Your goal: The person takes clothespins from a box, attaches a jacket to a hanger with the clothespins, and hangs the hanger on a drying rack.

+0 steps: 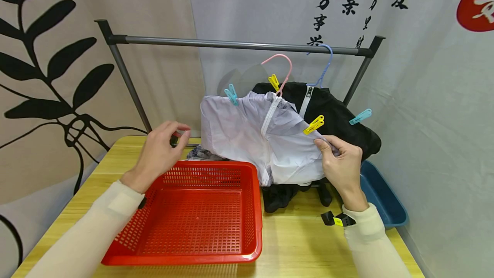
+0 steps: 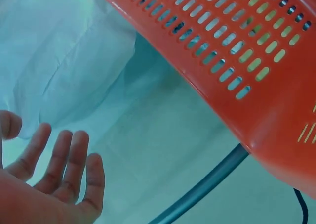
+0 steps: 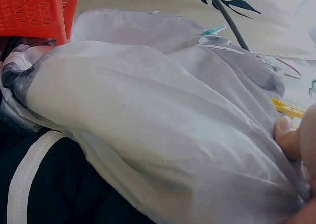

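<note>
A pale lilac-to-white zip jacket (image 1: pixel 247 128) hangs on a pink hanger (image 1: pixel 287 61), with a light blue clothespin (image 1: pixel 231 94) on one shoulder and a yellow clothespin (image 1: pixel 314 124) on the other. My right hand (image 1: pixel 343 164) pinches the jacket's right side between thumb and fingers, just below that yellow clothespin. In the right wrist view, the jacket fabric (image 3: pixel 148 100) spreads out from the thumb. My left hand (image 1: pixel 160 151) holds nothing and hovers over the back left of a red basket (image 1: pixel 252 209). Its fingers (image 2: pixel 74 155) are loosely extended in the left wrist view.
Behind the jacket, a black garment (image 1: pixel 335 110) hangs from a blue hanger (image 1: pixel 328 61) on the grey rack bar (image 1: pixel 231 45), with another yellow clothespin (image 1: pixel 273 82) and blue clothespin (image 1: pixel 360 116). A dark blue basin (image 1: pixel 382 196) stands at the right. Crumpled patterned cloth (image 1: pixel 204 153) lies behind the basket.
</note>
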`<state>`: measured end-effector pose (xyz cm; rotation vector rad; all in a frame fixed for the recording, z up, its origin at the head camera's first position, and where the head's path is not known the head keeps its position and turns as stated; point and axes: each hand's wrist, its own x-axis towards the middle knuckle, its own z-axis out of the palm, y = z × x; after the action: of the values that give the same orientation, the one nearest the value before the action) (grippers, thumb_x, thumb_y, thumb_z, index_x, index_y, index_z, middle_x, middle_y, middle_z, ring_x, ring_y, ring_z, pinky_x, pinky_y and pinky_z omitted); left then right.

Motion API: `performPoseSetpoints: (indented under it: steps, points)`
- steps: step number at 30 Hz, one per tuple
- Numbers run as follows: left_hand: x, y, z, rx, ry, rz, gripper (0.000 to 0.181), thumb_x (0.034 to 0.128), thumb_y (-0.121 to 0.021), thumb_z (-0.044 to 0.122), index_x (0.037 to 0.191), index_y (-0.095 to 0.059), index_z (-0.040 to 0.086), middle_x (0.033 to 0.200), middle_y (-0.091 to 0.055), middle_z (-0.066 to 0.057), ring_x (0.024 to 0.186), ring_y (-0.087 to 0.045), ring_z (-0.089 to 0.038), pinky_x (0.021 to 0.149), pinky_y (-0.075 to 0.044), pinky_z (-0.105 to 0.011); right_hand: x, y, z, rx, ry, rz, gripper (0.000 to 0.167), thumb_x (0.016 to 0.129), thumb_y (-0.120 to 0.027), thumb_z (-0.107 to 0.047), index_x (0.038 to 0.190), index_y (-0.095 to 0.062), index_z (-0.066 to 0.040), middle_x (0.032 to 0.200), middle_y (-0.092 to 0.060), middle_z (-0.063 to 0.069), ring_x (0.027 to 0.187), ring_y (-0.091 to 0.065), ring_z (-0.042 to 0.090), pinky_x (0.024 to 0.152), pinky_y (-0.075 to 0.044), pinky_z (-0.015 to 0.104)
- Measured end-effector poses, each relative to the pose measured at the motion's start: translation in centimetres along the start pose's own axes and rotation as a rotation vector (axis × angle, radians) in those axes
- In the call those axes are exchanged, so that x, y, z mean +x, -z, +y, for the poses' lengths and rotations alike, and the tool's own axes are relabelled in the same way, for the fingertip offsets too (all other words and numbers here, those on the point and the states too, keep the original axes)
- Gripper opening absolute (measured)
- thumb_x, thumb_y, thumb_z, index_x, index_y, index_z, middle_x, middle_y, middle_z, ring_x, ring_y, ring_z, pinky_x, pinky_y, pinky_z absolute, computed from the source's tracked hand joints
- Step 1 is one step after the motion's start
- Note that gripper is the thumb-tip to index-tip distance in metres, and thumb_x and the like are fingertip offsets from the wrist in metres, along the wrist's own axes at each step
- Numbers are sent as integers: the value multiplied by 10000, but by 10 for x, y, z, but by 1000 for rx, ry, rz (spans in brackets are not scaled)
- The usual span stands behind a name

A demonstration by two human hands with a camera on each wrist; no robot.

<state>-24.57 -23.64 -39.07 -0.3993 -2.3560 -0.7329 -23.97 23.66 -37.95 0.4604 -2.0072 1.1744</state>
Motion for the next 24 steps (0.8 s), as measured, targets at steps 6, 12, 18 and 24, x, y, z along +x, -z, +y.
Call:
performPoseSetpoints:
  steps: [6, 12, 18, 24]
  points:
    - [2, 6, -4, -6, 23, 92, 176, 1136, -730, 143, 1263, -816, 57, 1228, -796, -165, 1072, -765, -368, 916, -578, -550, 1, 0, 1, 0, 3, -7, 79, 1066, -845, -54, 1056, -901, 0, 839, -813, 158, 702, -594, -55, 622, -413, 115]
    - [6, 13, -9, -12, 49, 168, 250, 1133, -714, 123, 1351, -763, 11, 1311, -770, -219, 1121, -739, -417, 959, -553, -548, 1, 1, 1, -2, -6, -13, 87, 1070, -843, -64, 1060, -901, 0, 869, -827, 162, 725, -613, -54, 638, -434, 105]
    - [8, 18, -19, -7, 82, 237, 348, 1131, -713, 126, 1452, -704, -9, 1373, -709, -261, 1176, -700, -447, 932, -483, -438, 1, 1, 1, -1, -20, -21, 88, 1071, -843, -65, 1068, -900, 2, 895, -840, 170, 745, -636, -62, 657, -467, 92]
    - [9, 24, -30, 0, 120, 322, 401, 1136, -702, 135, 1505, -661, -16, 1406, -650, -314, 1215, -660, -478, 943, -415, -385, 1, -1, 1, -3, -19, -32, 89, 1072, -838, -55, 1071, -896, 13, 949, -866, 187, 789, -676, -87, 714, -526, 71]
